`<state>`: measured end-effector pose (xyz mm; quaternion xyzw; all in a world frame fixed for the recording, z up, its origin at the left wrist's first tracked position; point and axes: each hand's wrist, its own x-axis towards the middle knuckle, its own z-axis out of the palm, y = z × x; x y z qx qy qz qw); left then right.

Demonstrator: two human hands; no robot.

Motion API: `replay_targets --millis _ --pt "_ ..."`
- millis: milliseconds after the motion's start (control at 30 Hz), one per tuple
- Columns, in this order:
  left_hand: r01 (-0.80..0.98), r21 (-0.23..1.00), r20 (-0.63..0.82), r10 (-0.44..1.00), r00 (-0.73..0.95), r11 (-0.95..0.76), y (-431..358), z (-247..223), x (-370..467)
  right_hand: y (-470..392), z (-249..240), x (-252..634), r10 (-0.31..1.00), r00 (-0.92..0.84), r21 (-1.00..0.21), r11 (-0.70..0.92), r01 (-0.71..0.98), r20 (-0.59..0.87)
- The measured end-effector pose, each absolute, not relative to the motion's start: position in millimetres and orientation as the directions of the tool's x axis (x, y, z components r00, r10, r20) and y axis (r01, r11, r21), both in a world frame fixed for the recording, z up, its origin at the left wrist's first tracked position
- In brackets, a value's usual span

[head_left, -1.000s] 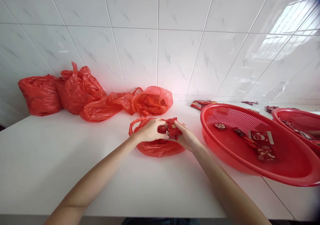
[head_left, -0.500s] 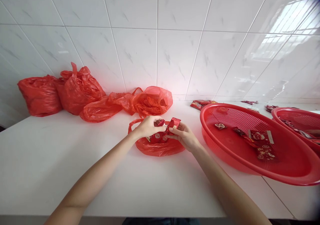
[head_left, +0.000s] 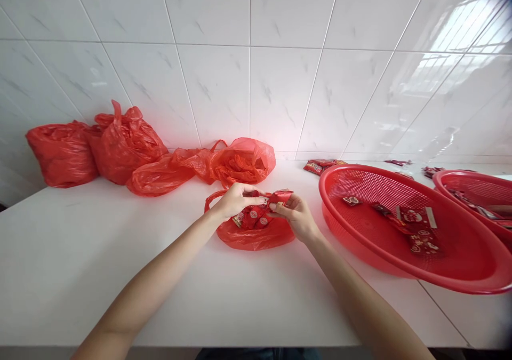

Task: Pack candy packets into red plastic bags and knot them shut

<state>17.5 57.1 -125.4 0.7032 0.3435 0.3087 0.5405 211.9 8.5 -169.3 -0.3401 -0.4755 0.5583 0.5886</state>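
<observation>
Over an open red plastic bag (head_left: 256, 240) on the white counter, both my hands are close together. My right hand (head_left: 298, 216) pinches a small red snack packet (head_left: 281, 197) between thumb and fingers. Opposite it, my left hand (head_left: 236, 200) has its thumb and fingers closed on another red packet (head_left: 254, 194), mostly hidden by the fingers. Several small wrapped packets (head_left: 253, 217) with round light marks lie in the bag just below my hands.
To the right stands a large red basket (head_left: 360, 253) holding a few packets (head_left: 416, 218); a second red basket (head_left: 448, 177) is behind it. More packets (head_left: 320, 166) lie by the wall. Full red bags (head_left: 124, 146) and crumpled red bags (head_left: 244, 162) line the back left.
The packet in my right hand has tipped down from upright toward flat. Both hands stay over the bag; the view has shifted very slightly.
</observation>
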Motion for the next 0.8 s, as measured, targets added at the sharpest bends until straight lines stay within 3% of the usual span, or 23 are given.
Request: replay_targets --millis 233,600,800 --pt "0.029 0.998 0.036 0.84 0.542 -0.061 54.0 -120.7 19.6 7.0 -167.3 210.8 0.977 -0.047 -0.91 0.177 -0.374 0.21" --pt "-0.03 0.997 0.076 0.83 0.552 -0.071 51.4 -118.0 19.3 4.4 -164.5 209.5 0.976 -0.017 -0.904 0.192 -0.382 0.215" --pt "-0.085 0.996 0.018 0.865 0.501 0.028 49.4 -118.8 23.7 3.1 -163.6 208.4 0.973 0.026 -0.89 0.222 -0.398 0.231"
